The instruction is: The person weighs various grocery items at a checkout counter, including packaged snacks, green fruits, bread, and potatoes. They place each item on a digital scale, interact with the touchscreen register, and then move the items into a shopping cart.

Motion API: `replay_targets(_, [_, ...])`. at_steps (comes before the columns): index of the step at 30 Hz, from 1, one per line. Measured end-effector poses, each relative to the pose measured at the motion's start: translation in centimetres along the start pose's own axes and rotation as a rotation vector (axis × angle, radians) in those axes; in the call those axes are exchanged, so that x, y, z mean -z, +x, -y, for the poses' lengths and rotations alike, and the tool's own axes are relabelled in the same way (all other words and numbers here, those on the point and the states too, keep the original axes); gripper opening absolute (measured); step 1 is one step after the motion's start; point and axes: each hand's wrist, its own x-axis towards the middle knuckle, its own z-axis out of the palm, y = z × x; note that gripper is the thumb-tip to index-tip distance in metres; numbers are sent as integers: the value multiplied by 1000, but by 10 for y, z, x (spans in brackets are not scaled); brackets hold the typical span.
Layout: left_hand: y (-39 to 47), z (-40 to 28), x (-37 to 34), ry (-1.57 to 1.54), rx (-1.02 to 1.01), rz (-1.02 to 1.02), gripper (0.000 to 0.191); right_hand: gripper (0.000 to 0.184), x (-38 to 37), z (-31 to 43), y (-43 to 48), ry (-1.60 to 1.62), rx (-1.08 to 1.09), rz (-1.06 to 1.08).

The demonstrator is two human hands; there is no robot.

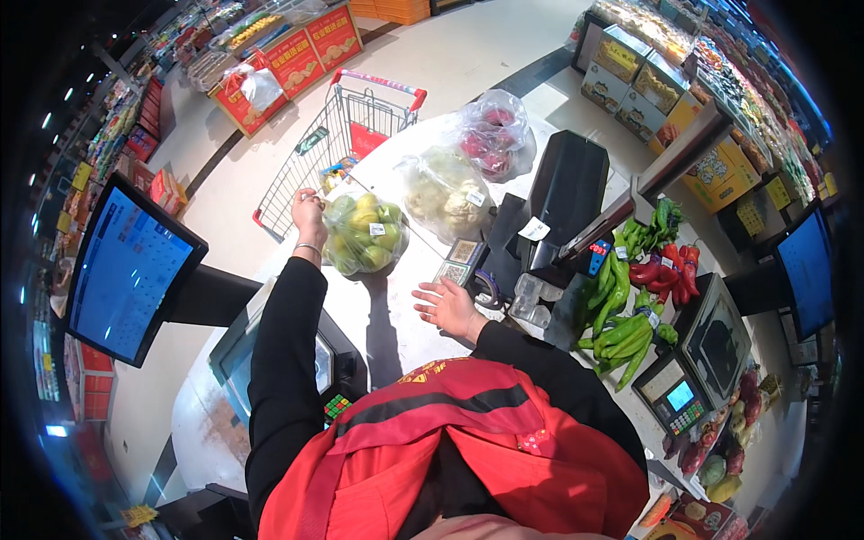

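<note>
My left hand (309, 217) is closed at the left edge of a clear plastic bag of green-yellow fruit (364, 246), apparently on its gathered neck. A white label is stuck on that bag. My right hand (449, 309) is held over the white counter (412, 337), palm up, fingers spread, with nothing in it. Just beyond its fingers lies a small stand with printed codes (459, 262). Behind the fruit sits a labelled bag of cauliflower (442, 192), and past it a bag of red-pink produce (496, 145).
A metal shopping cart (317, 158) stands against the counter's far side. Left are a screen (131, 270) and a scale (331, 351). To the right are a black device (567, 182), a tape roll (486, 289), green peppers (624, 334), red peppers (665, 273) and another scale (715, 344).
</note>
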Motion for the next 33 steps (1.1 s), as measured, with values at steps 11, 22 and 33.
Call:
replay_targets(11, [-83, 25, -30, 1602, -943, 83, 28, 44, 2, -7, 5, -61, -13, -5])
replay_targets(22, [-269, -58, -216, 392, 219, 1034, 28, 37, -9, -9, -41, -21, 88, 102])
replay_targets(33, [-284, -76, -102, 391, -640, 840, 20, 33, -8, -17, -105, -91, 259, 57])
